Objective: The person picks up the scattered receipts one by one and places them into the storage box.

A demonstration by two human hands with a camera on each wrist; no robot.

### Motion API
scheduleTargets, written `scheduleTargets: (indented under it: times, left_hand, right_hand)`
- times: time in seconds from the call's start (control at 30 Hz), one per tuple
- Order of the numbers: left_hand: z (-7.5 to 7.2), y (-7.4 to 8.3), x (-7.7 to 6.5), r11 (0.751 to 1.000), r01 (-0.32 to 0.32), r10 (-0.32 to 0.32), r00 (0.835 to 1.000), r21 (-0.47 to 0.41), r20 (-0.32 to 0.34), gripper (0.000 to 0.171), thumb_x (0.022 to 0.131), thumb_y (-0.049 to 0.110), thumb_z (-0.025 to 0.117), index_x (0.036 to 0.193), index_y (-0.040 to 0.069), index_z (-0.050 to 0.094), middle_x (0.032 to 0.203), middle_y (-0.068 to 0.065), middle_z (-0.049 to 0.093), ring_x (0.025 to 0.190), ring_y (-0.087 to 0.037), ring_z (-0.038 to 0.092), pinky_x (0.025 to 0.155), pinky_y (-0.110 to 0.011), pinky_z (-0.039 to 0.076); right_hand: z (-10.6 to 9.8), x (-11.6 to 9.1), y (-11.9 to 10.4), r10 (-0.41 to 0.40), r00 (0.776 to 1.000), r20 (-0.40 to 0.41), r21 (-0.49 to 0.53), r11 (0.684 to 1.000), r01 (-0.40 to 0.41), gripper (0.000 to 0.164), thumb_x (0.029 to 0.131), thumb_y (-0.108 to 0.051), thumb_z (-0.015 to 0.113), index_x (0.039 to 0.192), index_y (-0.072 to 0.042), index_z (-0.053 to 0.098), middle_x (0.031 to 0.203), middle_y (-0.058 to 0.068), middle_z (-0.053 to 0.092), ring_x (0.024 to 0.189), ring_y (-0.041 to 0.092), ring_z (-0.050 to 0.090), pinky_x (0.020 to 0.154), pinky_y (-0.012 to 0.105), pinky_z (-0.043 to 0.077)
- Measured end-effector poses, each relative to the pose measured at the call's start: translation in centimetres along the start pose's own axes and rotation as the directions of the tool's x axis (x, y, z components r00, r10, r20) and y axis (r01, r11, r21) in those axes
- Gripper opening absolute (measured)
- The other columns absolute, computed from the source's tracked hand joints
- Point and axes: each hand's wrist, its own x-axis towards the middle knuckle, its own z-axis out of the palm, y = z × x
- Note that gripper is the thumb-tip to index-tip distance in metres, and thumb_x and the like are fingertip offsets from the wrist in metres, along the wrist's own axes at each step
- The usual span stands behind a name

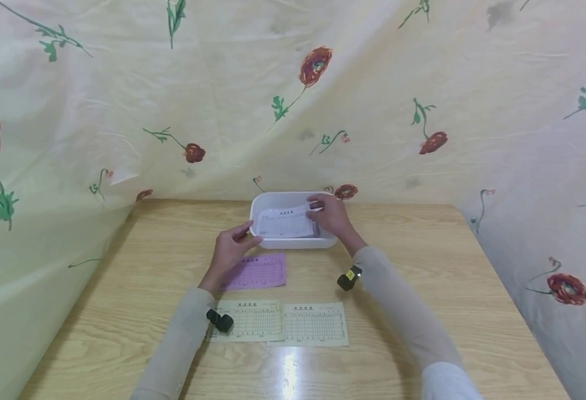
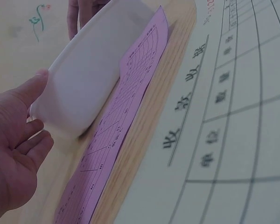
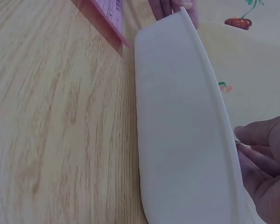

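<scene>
A white plastic container (image 1: 298, 243) stands at the back of the table. My left hand (image 1: 230, 250) holds its left end, the thumb at the front rim and the fingers at the left side. White printed receipt slips (image 1: 285, 223) lie inside, the top one tilted up toward the right. Reaching over the right side, my right hand (image 1: 330, 215) pinches the right edge of the white slips between thumb and fingers. From the right wrist, the container wall (image 3: 182, 116) hides the slips, while the right hand (image 3: 266, 158) shows just beyond the rim.
A purple receipt slip (image 1: 260, 272) lies in front of the container, partly under the left forearm. Nearer, two pale yellow-green receipt slips (image 1: 258, 321) (image 1: 315, 324) lie side by side, slightly overlapping. A floral cloth (image 1: 253, 111) hangs behind the wooden table (image 1: 423, 250).
</scene>
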Motion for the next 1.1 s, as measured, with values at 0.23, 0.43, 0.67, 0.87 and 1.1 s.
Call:
scheduleTargets:
  times: [0.23,0.43,0.67,0.87,1.1]
  left_hand:
    - [0.0,0.0,0.1,1.000,-0.003,0.003,1.000,0.003,0.006,0.067,0.084,0.032,0.085,0.139,0.003,0.061,0.143,-0.018,0.059,0.129,-0.029,0.061,0.099,-0.022,0.056]
    - [0.1,0.3,0.1,1.000,-0.005,0.005,1.000,0.002,0.002,0.064,0.086,0.027,0.084,0.139,0.001,0.060,0.141,-0.021,0.060,0.128,-0.030,0.062,0.098,-0.022,0.056]
    - [0.1,0.6,0.1,1.000,0.009,-0.009,1.000,0.009,-0.002,0.064,0.086,0.028,0.084,0.139,0.002,0.060,0.142,-0.020,0.060,0.127,-0.030,0.062,0.098,-0.021,0.056]
    - [0.3,0.2,0.5,1.000,-0.002,0.002,1.000,0.011,-0.017,0.064,0.086,0.029,0.085,0.139,0.002,0.061,0.143,-0.018,0.059,0.130,-0.029,0.061,0.100,-0.023,0.055]
    - [0.7,0.2,0.7,1.000,0.013,-0.013,1.000,-0.011,-0.018,0.066,0.085,0.029,0.085,0.139,0.002,0.060,0.145,-0.017,0.058,0.131,-0.029,0.059,0.099,-0.020,0.055]
  right_hand:
    - [-1.3,-0.4,0.2,-0.027,0.999,-0.030,-0.019,0.999,0.027,0.040,0.093,-0.011,0.075,0.130,0.003,0.065,0.119,0.020,0.073,0.103,0.035,0.073,0.091,0.043,0.063]
    - [-3.7,-1.6,-0.6,-0.061,0.997,-0.045,0.019,0.998,0.062,0.039,0.093,-0.014,0.076,0.129,0.000,0.067,0.118,0.017,0.074,0.100,0.034,0.073,0.086,0.042,0.065]
    - [-6.3,-4.1,-1.8,-0.098,0.991,-0.085,0.038,0.994,0.102,0.036,0.094,-0.016,0.077,0.126,-0.004,0.069,0.120,0.014,0.073,0.102,0.030,0.073,0.088,0.040,0.064]
    - [-7.3,-6.3,-1.5,-0.096,0.992,-0.084,0.053,0.994,0.101,0.038,0.094,-0.021,0.077,0.126,-0.003,0.069,0.118,0.015,0.074,0.100,0.031,0.074,0.086,0.041,0.065]
    - [-7.3,-9.1,-0.5,-0.119,0.988,-0.099,0.061,0.990,0.125,0.039,0.093,-0.021,0.078,0.127,-0.003,0.069,0.115,0.015,0.075,0.095,0.028,0.076,0.079,0.029,0.066]
